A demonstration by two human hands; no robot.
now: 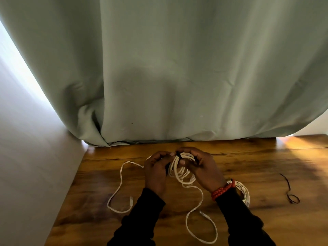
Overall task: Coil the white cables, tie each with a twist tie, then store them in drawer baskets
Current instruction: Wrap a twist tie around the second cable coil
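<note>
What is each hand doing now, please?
Left hand: holds the coiled white cable.
Right hand: holds the same coil, fingers at the black twist tie.

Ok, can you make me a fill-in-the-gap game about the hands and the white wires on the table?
1. Both hands, left hand and right hand, hold a coil of white cable above the ____ table.
2. The bracelet on the right wrist is ____.
3. A spare black twist tie lies on the table to the ____ of the hands.
4. Behind the table hangs a pale green ____.

Missing words: wooden; orange; right; curtain
</note>
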